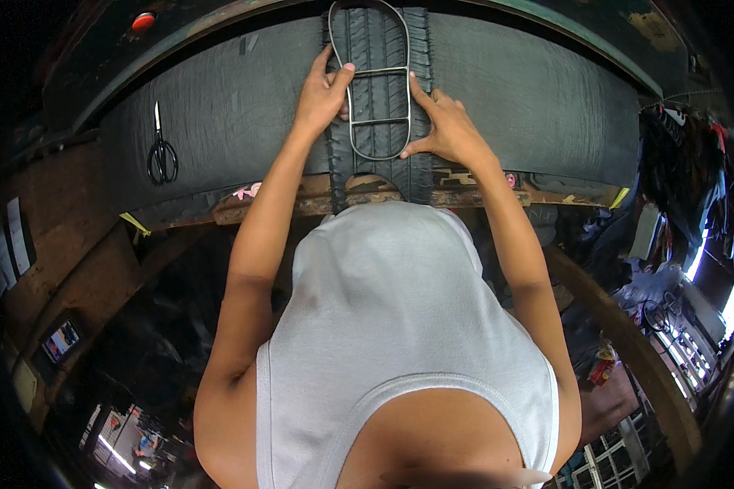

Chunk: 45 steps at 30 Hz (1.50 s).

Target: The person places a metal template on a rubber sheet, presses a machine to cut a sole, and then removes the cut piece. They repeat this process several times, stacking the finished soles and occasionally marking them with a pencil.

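Observation:
A sole-shaped metal cutting die (pixel 379 121), an outline of thin steel with two crossbars, lies on a black strip of tire tread (pixel 377 96). The strip runs away from me over the dark work surface. My left hand (pixel 322 99) holds the die's left side, its thumb on the rim near the upper crossbar and its other fingers curled at the strip's edge. My right hand (pixel 451 129) grips the right side, with forefinger and thumb set apart along the rim. The die's far end reaches the top of the picture.
Black-handled scissors (pixel 161 155) lie on the work surface (pixel 220 98) at the left. A worn wooden edge (pixel 302 198) borders its near side. Behind it, a dark machine beam (pixel 245 23) spans the view, bearing a red-orange button (pixel 143 21). A phone (pixel 61 341) sits at lower left.

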Each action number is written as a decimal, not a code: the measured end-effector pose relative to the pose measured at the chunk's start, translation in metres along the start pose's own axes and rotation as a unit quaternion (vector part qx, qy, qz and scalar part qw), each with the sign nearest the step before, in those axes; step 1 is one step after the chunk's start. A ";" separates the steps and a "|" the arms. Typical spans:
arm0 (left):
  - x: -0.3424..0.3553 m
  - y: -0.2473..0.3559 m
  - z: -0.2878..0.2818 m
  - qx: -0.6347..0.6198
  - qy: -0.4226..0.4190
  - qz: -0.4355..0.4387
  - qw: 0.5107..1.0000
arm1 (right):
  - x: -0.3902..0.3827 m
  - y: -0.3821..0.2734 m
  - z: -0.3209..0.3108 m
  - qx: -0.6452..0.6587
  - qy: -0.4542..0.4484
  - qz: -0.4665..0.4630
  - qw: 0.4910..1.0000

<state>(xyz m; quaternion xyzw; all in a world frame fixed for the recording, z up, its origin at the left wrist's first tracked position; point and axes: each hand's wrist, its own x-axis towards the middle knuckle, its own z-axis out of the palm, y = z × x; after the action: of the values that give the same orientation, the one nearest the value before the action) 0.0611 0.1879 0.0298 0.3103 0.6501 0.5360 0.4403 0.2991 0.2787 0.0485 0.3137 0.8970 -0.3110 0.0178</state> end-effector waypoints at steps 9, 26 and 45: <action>0.000 0.027 -0.054 0.044 0.025 0.010 0.999 | -0.008 0.025 -0.037 0.252 0.001 0.005 0.968; 0.079 0.136 -0.244 0.418 0.525 0.497 0.550 | 0.072 0.090 -0.228 -0.186 0.699 -0.125 0.680; 0.056 0.103 -0.239 0.384 0.581 0.506 0.508 | 0.069 0.113 -0.197 -0.203 0.743 -0.158 0.618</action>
<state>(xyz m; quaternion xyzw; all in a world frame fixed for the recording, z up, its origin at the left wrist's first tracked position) -0.1856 0.1595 0.1256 0.3447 0.6350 0.4260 -0.5445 0.3409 0.4980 0.1298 0.2795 0.6800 0.2199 -0.6412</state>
